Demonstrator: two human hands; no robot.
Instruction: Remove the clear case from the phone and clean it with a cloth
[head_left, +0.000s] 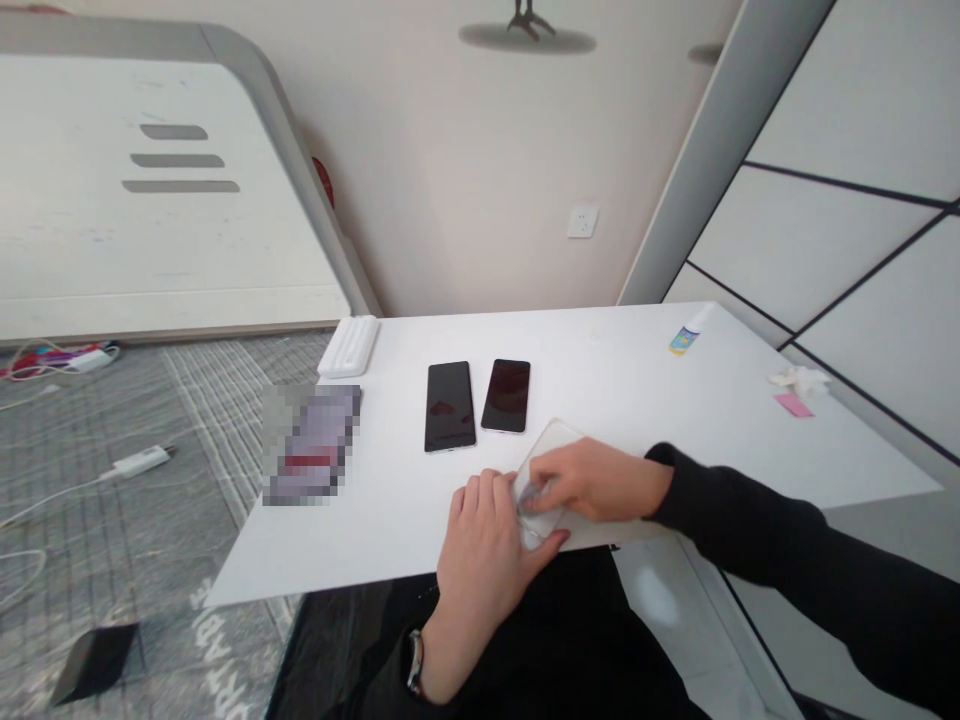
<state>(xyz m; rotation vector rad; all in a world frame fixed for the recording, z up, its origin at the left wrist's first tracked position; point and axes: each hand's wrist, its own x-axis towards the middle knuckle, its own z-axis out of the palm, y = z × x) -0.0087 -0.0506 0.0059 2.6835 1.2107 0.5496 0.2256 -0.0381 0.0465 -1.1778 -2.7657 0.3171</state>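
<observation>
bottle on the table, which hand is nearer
Right hand, below and left of the bottle, is nearer; left hand is farther left and lower, both on the clear case.

The left hand (486, 545), a wristwatch (414, 662) at its wrist, and the right hand (592, 480) grip a clear plastic phone case (553, 442) over a white table (600, 375). Just beyond the grip lie two black smartphones (450, 407), side by side; well to the right stand a small bottle (685, 335) and a pink note (793, 405).
</observation>
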